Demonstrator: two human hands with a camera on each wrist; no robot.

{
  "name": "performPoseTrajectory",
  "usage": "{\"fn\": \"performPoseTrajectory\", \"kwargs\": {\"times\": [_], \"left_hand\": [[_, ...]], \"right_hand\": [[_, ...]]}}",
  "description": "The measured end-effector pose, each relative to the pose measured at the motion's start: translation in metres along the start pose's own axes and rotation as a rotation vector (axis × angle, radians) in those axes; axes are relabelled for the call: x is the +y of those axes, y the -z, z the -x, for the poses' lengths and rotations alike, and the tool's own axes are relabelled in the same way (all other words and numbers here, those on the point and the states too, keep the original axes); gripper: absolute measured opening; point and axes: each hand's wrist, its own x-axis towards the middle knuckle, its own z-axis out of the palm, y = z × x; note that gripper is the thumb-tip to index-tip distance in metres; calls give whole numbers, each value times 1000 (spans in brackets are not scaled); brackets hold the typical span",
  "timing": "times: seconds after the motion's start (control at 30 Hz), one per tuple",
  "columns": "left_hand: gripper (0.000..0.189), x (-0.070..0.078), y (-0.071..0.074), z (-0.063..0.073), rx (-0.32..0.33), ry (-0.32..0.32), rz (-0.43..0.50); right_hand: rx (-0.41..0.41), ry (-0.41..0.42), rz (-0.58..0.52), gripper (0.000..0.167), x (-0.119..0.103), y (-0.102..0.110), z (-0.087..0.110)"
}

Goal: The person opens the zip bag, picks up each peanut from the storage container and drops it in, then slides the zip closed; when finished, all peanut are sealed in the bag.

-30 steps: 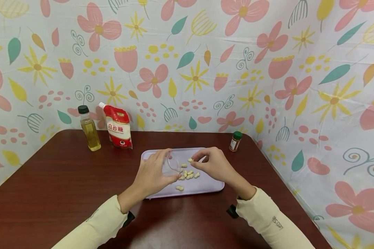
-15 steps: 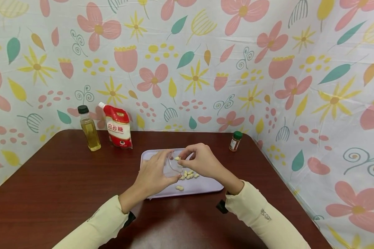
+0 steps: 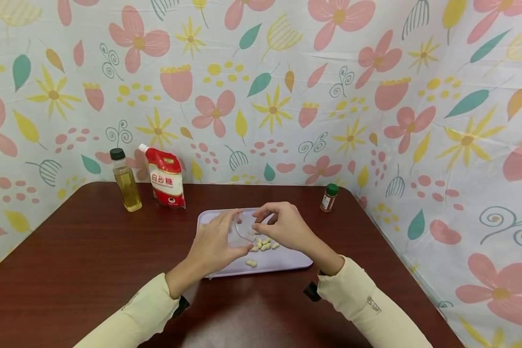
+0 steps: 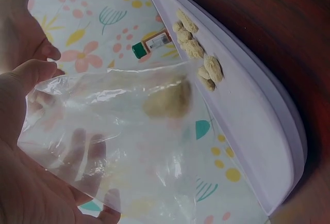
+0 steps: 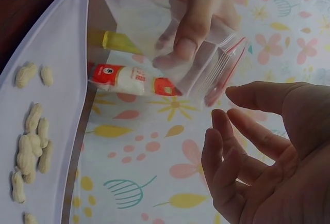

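Note:
My left hand (image 3: 210, 241) holds a clear zip bag (image 4: 124, 146) above the tray, its mouth spread between thumb and fingers. Blurred through the plastic, pale peanuts (image 4: 170, 100) show inside the bag; how many is unclear. Just off the bag's red-edged mouth is my right hand (image 5: 278, 152), thumb and fingertips apart, with nothing between them. Below both hands, several unshelled peanuts (image 3: 265, 245) lie on the pale lilac tray (image 3: 282, 261), most in a cluster. One single peanut (image 3: 251, 263) sits nearer the tray's front edge.
An oil bottle (image 3: 128, 186) and a red and white sugar pouch (image 3: 167, 181) stand at the back left of the dark wooden table (image 3: 69, 270). A green-capped spice jar (image 3: 328, 199) is at the back right. Patterned cloth (image 3: 261, 96) hangs behind.
My right hand moved left to the bag's mouth with a peanut, which it has let go. It is drawn back slightly now. The left hand and bag have stayed nearly still.

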Motion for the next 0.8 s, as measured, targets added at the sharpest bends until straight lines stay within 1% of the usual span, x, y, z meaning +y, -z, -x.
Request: {"fn": "performPoseTrajectory", "kwargs": {"times": [0.17,0.27,0.5,0.67,0.8], "left_hand": [[77,-1,2,0,-1,-14,-17],[77,-2,3,0,4,-18,-15],[75,-5,4,0,17,-20,-5],[75,-6,3,0,19,-21,-6],[75,-8,4,1,7,-12,-7]], "right_hand": [[12,-14,2,12,10,1,5],[4,-29,-8,9,17,-1,7],[-68,-56,-38,9,39,-15,9],[-100,-44,-15,7,53,-28,9],[-134,-54,5,5,61,-36,10]]}}
